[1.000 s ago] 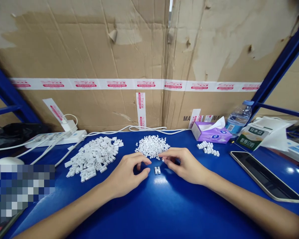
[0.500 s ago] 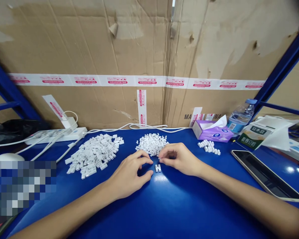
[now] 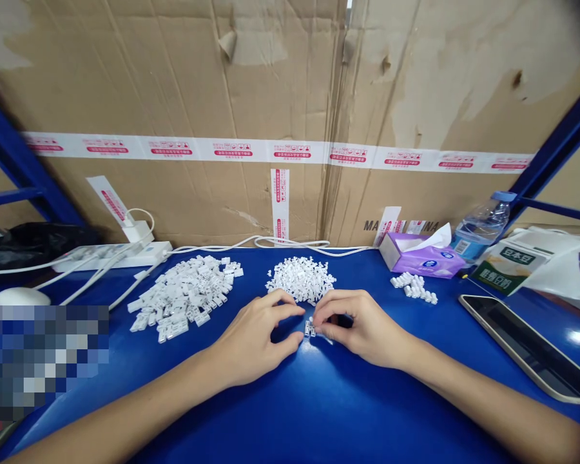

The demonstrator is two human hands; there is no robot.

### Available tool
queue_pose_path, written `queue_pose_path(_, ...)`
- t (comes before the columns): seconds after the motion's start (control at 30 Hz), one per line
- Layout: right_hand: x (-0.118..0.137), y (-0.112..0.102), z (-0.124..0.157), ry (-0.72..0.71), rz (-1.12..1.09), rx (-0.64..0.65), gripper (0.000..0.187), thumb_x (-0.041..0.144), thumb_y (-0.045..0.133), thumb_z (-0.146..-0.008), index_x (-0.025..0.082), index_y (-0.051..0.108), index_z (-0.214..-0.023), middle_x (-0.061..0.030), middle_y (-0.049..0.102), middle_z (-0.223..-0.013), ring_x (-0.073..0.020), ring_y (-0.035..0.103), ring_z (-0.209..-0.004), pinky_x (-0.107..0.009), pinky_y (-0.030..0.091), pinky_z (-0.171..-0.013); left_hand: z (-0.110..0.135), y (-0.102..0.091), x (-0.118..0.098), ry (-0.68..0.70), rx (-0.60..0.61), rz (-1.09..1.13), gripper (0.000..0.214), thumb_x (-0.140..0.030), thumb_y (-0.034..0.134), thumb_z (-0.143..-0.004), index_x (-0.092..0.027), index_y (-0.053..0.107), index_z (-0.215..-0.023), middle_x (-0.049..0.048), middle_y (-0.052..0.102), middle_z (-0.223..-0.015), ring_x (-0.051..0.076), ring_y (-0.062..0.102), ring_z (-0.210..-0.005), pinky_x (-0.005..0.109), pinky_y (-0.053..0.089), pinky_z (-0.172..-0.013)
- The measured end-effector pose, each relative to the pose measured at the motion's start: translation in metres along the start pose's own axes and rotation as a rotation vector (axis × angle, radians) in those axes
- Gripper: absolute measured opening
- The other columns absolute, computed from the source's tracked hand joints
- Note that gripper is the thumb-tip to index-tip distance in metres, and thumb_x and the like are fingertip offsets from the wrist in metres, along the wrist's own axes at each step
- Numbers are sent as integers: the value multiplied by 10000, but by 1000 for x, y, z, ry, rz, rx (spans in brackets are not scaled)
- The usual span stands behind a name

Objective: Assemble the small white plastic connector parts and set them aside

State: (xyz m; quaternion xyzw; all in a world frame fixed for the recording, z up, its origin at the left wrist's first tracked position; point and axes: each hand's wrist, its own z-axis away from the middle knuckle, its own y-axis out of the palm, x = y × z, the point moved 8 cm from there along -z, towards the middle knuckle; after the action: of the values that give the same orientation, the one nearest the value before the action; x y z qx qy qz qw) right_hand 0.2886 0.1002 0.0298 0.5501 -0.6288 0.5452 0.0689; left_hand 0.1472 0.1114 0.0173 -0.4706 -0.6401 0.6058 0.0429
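Note:
A small pair of white plastic connector pieces (image 3: 310, 329) stands on the blue table top (image 3: 348, 412), between my two hands. My right hand (image 3: 362, 328) has its fingertips pinched together at the pair's right side, on a tiny white piece that they mostly hide. My left hand (image 3: 256, 335) is curved, with its fingertips just left of the pair and nothing visible in them. Behind the hands lies a heap of tiny white plastic parts (image 3: 300, 279). A larger spread of white connector blocks (image 3: 183, 298) lies to the left, and a small cluster of white pieces (image 3: 413, 288) to the right.
A purple tissue box (image 3: 420, 258), a plastic water bottle (image 3: 483, 225) and a printed carton (image 3: 507, 270) stand at the back right. A phone (image 3: 526, 341) lies at the right. A white power strip (image 3: 111, 256) with cables and a mouse (image 3: 22, 296) sit at the left.
My right hand has moved from the front edge of the tiny-parts heap down to the connector pair. My left hand has closed in on the pair. The view has shifted slightly.

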Motion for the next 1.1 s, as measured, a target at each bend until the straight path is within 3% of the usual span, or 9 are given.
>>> queue_pose_path(0.1, 2, 0, 0, -12, 23, 5, 107, 134, 685, -896, 207, 756, -863, -26, 721, -922, -145, 674, -807, -300, 539, -768, -1, 2, -1, 4, 15, -18, 251, -292, 646, -906, -266, 744, -1136, 53, 651, -1167, 232, 628, -972, 371, 527, -812)
queue_pose_path(0.5, 0, 3, 1, 17, 58, -4, 131, 126, 666, -885, 217, 757, -862, -33, 721, -945, -151, 667, -787, -299, 551, -723, -2, 2, 3, -48, -18, -9, 148, -316, 686, -883, -289, 774, -999, 29, 663, -1142, 199, 620, -851, 365, 509, -773)
queue_pose_path(0.9, 3, 5, 1, -4, 103, -23, 152, 113, 655, -881, 226, 755, -863, -24, 735, -895, -160, 666, -808, -316, 551, -758, -3, 2, 2, -24, -36, 20, 134, -309, 690, -883, -272, 776, -979, 34, 666, -1114, 169, 600, -766, 339, 510, -720)
queue_pose_path(1.1, 5, 4, 2, -21, 148, -34, 137, 126, 668, -886, 233, 754, -875, -30, 732, -941, -170, 657, -863, -336, 541, -805, -3, 1, 1, -35, -22, 33, 121, -290, 690, -881, -268, 778, -961, 37, 667, -1111, 215, 631, -899, 355, 513, -765)
